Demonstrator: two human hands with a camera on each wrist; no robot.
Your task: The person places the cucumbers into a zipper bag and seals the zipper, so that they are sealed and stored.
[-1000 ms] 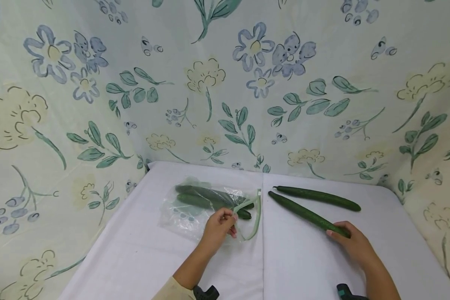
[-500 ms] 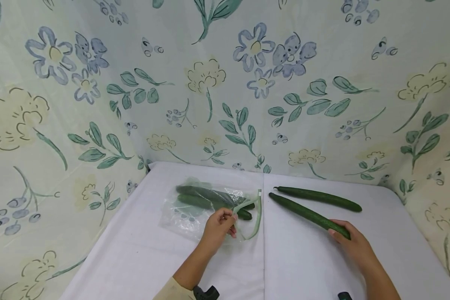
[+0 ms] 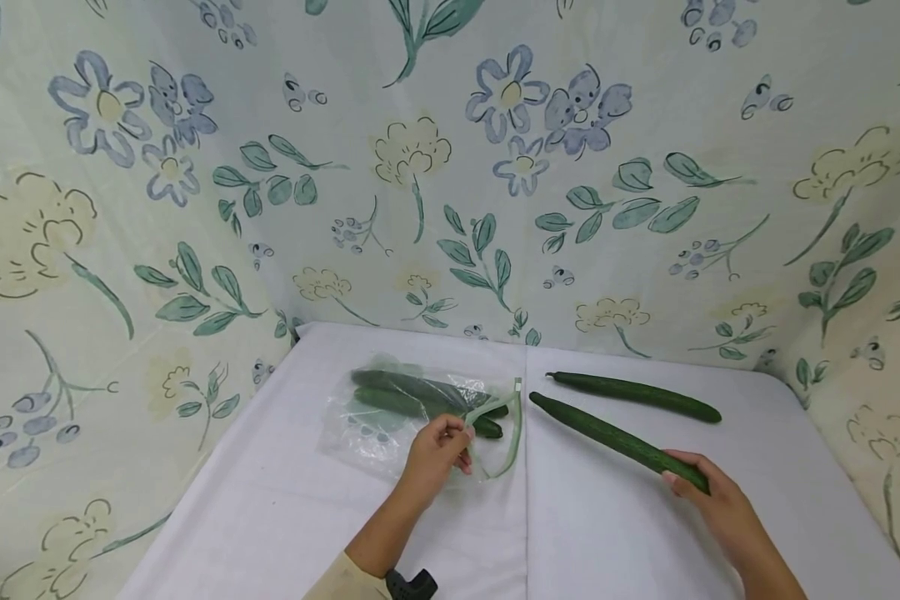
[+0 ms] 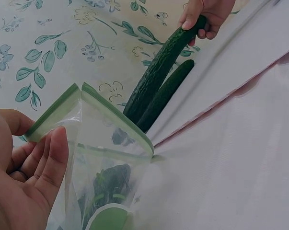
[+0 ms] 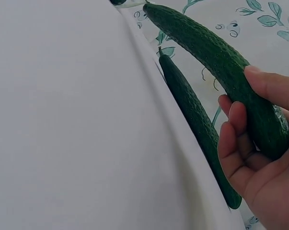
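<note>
My left hand (image 3: 437, 454) pinches the green-edged mouth of a clear plastic zip bag (image 3: 345, 446), holding it spread apart. Inside the bag lie two cucumbers (image 3: 397, 404), their ends toward the opening. In the left wrist view the green rim (image 4: 118, 112) stands wide beside the fingers. My right hand (image 3: 708, 496) grips a long cucumber (image 3: 607, 433) by its near end, thumb on one side and fingers curled round the other. The far tip points at the bag's mouth, a short way off. Behind it, another cucumber (image 3: 637, 394) lies loose on the cloth.
A white cloth (image 3: 270, 500) covers the table, with a seam running down its middle. Floral fabric (image 3: 450, 183) hangs around the back and sides. A black wrist device (image 3: 412, 585) sits by the left sleeve (image 3: 348, 581).
My right hand has shifted slightly toward me and to the right with its cucumber, whose far tip has drawn nearer the bag's mouth. The left hand and bag have stayed in place.
</note>
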